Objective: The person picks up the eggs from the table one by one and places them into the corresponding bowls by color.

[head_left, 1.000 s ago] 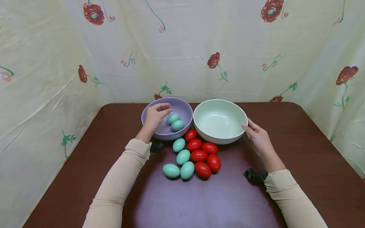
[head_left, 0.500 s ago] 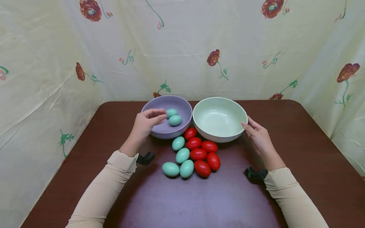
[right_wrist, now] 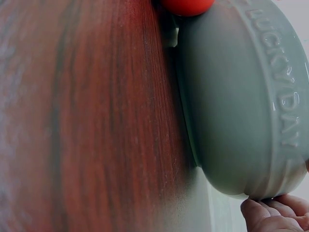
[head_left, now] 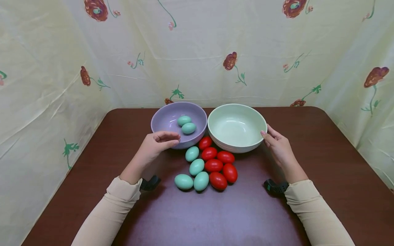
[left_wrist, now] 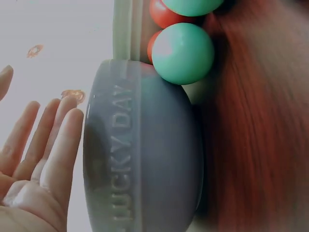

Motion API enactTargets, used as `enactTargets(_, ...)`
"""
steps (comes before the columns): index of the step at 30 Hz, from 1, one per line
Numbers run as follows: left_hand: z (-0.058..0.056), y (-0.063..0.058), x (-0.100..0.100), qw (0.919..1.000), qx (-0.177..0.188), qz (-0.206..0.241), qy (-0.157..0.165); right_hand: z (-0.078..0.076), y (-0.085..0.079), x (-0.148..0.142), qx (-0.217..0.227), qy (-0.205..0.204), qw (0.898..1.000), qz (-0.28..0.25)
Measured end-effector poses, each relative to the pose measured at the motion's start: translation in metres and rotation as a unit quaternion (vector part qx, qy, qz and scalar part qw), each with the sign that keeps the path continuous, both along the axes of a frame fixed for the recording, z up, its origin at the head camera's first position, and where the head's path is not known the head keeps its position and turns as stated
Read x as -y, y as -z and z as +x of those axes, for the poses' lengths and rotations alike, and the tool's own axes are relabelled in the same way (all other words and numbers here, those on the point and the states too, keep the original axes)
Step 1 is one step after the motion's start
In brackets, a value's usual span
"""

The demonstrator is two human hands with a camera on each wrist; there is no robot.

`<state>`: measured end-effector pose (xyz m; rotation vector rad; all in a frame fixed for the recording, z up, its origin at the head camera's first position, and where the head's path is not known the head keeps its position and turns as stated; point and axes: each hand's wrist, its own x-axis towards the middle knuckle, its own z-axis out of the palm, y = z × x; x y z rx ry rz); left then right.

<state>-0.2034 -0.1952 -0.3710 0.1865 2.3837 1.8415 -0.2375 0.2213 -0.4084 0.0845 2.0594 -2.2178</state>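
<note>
My left hand (head_left: 155, 146) hovers at the near-left rim of a purple bowl (head_left: 161, 119), holding nothing. In the left wrist view, that hand's fingers (left_wrist: 63, 150) are extended and apart from the bowl's lettered wall (left_wrist: 159, 150). Two teal eggs (head_left: 188, 128) lie inside the purple bowl. With the thumb over the rim and fingers outside, my right hand (head_left: 278, 147) grips the right side of a pale green bowl (head_left: 237, 130). Its fingertips touch the bowl's wall (right_wrist: 227, 111) in the right wrist view. In front of the bowls lie several teal eggs (head_left: 197, 167) and several red eggs (head_left: 213, 165).
The two bowls stand side by side near the back of a dark brown table (head_left: 246, 215). A floral cloth (head_left: 191, 61) hangs behind the table and along its sides. Dark bands (head_left: 275, 187) circle both wrists.
My left hand has drawn back from over the purple bowl's inside, toward the near left, and its rim now shows more fully. The right hand keeps its grip on the green bowl.
</note>
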Motion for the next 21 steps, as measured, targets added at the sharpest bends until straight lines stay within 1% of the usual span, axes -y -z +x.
enactTargets(6,0.011,0.001,0.002,0.9997,0.011,-0.001,0.023,-0.001,-0.001,-0.001,0.004,0.004,1.0,0.014)
enactTargets(11,0.018,0.006,0.005,0.9986,0.014,0.0,0.05,-0.001,-0.002,0.0,0.001,0.005,1.0,0.009)
enactTargets(16,0.023,0.013,0.006,0.9971,0.013,-0.01,0.075,0.0,-0.002,0.0,0.0,0.004,1.0,-0.002)
enactTargets(21,0.028,0.017,0.006,0.9956,0.019,-0.027,0.088,-0.001,-0.002,0.0,0.0,0.003,1.0,-0.014)
